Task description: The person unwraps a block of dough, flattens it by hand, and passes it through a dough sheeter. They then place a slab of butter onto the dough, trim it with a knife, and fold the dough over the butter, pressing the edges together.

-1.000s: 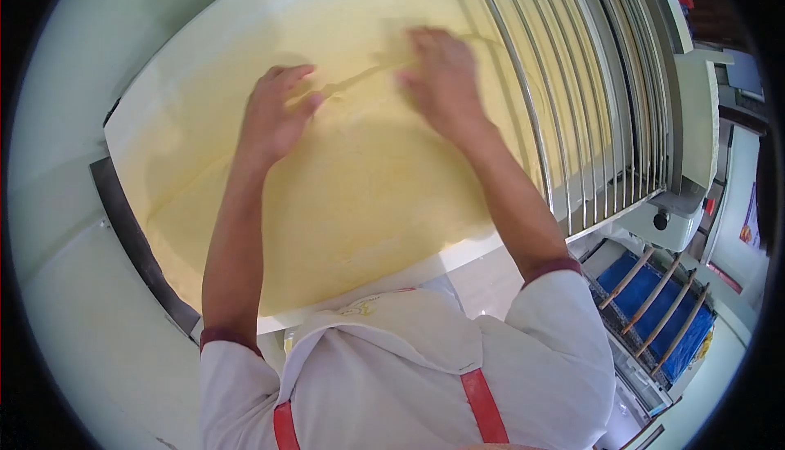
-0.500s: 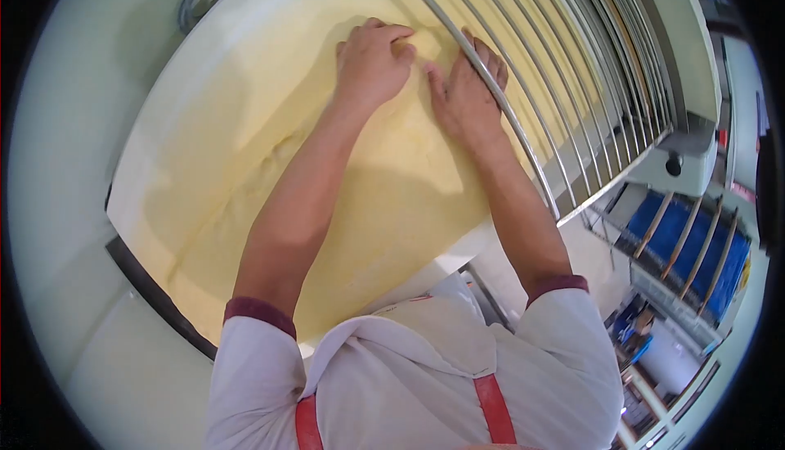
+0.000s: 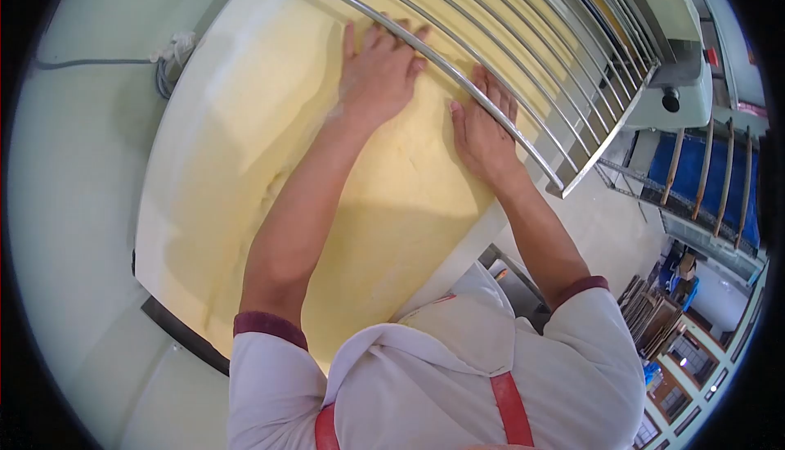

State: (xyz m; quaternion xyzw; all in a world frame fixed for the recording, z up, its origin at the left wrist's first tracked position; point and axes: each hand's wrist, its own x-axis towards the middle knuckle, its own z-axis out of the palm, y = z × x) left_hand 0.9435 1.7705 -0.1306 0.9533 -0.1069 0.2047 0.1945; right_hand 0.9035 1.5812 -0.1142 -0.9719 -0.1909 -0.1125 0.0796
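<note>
A broad sheet of pale yellow dough [image 3: 392, 213] lies over a white work surface [image 3: 159, 196]. Both hands are on the dough near the front bar of a metal guard [image 3: 458, 74]. My left hand [image 3: 378, 78] has its fingers spread on the dough, the fingertips partly behind the bar. To its right, my right hand [image 3: 488, 131] lies flat with the thumb apart, its fingers reaching under the same bar. Wrinkles show in the dough beside my left forearm.
The guard's bars run across the upper right, joined to a pale machine housing [image 3: 675, 98] with a black knob. A grey cable [image 3: 98, 63] hangs at the upper left. A rack with a blue panel [image 3: 715, 172] stands at the right.
My left hand has gone from curled fingers to spread ones. The view has shifted, and the guard's front bar now crosses over the fingertips of both hands.
</note>
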